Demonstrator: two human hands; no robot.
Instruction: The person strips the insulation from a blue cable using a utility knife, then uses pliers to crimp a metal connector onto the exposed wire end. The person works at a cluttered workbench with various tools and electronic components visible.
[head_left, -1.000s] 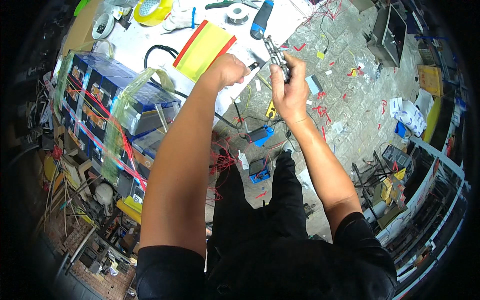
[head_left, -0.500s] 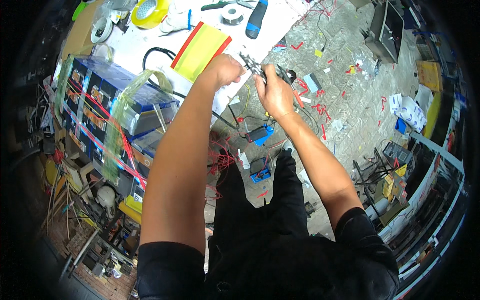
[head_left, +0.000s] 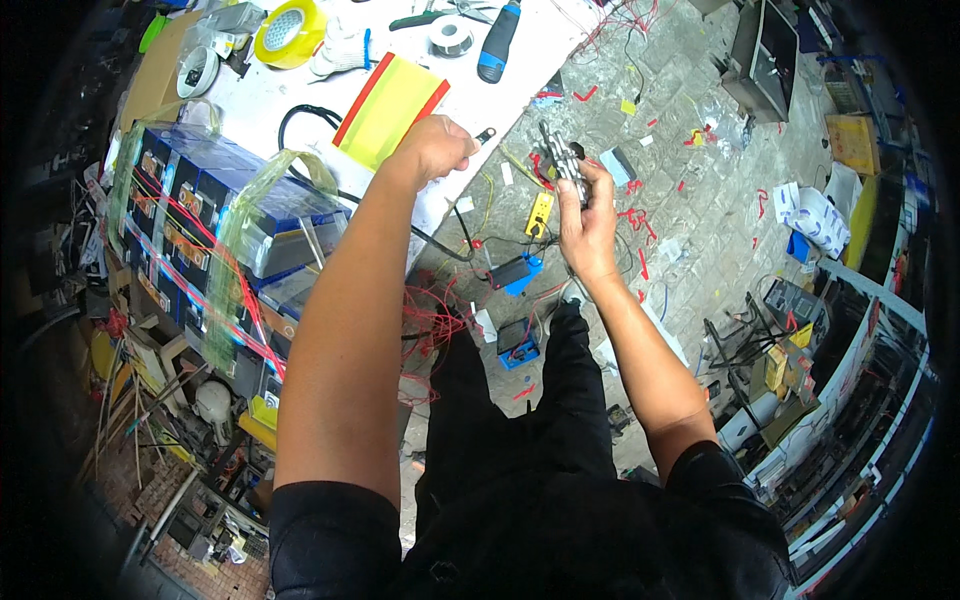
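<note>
My left hand [head_left: 437, 150] is closed in a pinch above the white table's edge. From its fingertips sticks out a small cable lug [head_left: 486, 134] with a round hole. What joins the lug is hidden in the fingers. Out over the floor, my right hand [head_left: 588, 222] is wrapped round a metal crimping tool [head_left: 565, 165], whose head points up and away from me. A gap separates the tool from the lug. Beside my left hand lies a yellow-green sheet with red edges [head_left: 390, 110]. A thick black cable [head_left: 300, 112] loops on the table and passes behind my left forearm.
On the white table [head_left: 420, 205] are clear tape [head_left: 288, 35], a glove [head_left: 340, 52], a solder spool [head_left: 450, 37] and a blue-black handled tool [head_left: 497, 45]. Left stands a wrapped battery pack [head_left: 185, 205]. A yellow power strip [head_left: 540, 215] and red scraps lie on the floor.
My right hand has drawn the crimping tool away to the right from my left hand's fingers. The lug at the left fingertips now shows plainly. The left hand has barely moved.
</note>
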